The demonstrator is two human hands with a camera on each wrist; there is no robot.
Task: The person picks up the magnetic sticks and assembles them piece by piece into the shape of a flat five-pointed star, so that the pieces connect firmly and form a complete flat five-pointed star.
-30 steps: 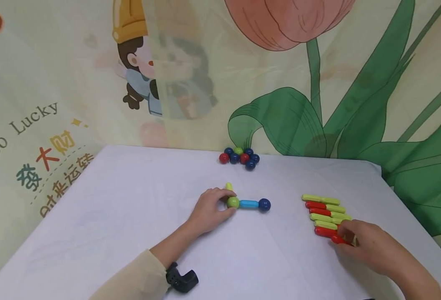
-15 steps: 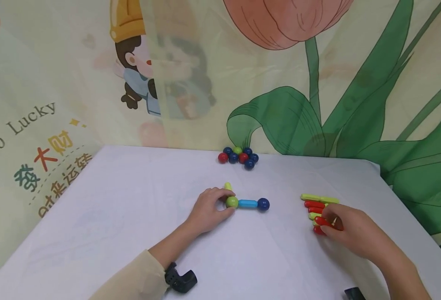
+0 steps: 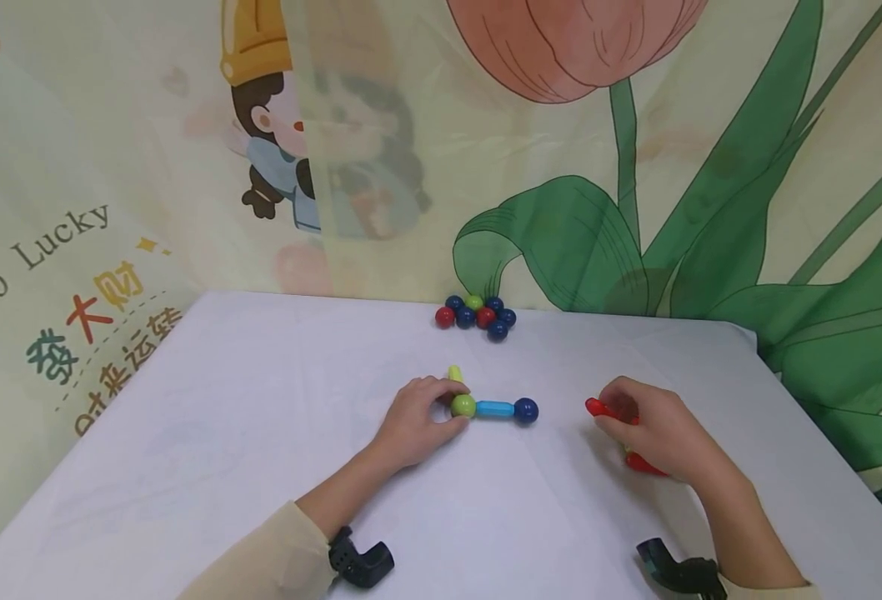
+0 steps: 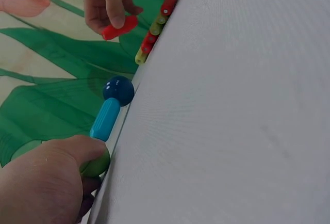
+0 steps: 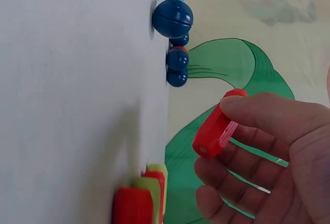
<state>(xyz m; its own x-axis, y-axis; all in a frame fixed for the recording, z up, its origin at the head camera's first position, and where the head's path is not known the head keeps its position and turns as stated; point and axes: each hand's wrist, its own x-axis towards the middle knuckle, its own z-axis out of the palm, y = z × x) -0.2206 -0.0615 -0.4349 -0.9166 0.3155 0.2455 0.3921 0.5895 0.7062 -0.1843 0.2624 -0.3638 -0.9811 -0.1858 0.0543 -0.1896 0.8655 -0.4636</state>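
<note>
My left hand [image 3: 420,421] pinches a green ball [image 3: 463,406] on the table. From that ball a light blue rod [image 3: 495,409] runs right to a dark blue ball [image 3: 526,411], and a yellow-green rod [image 3: 454,373] points away toward the back. Held between the thumb and fingers of my right hand [image 3: 654,425] is a red rod [image 5: 219,126], raised above the table. Beneath and beside that hand lies a row of red and yellow-green rods [image 4: 156,25], mostly covered by the hand in the head view.
A cluster of dark blue, red and green balls [image 3: 466,317] sits at the table's back edge, against a printed wall cloth. White cloth covers the table [image 3: 223,433]. A black wrist camera [image 3: 362,558] is strapped to the left wrist, another [image 3: 677,571] to the right.
My right hand has lifted the red rod from the near end of the row and carried it left and toward the back. The left hand stays on the green ball.
</note>
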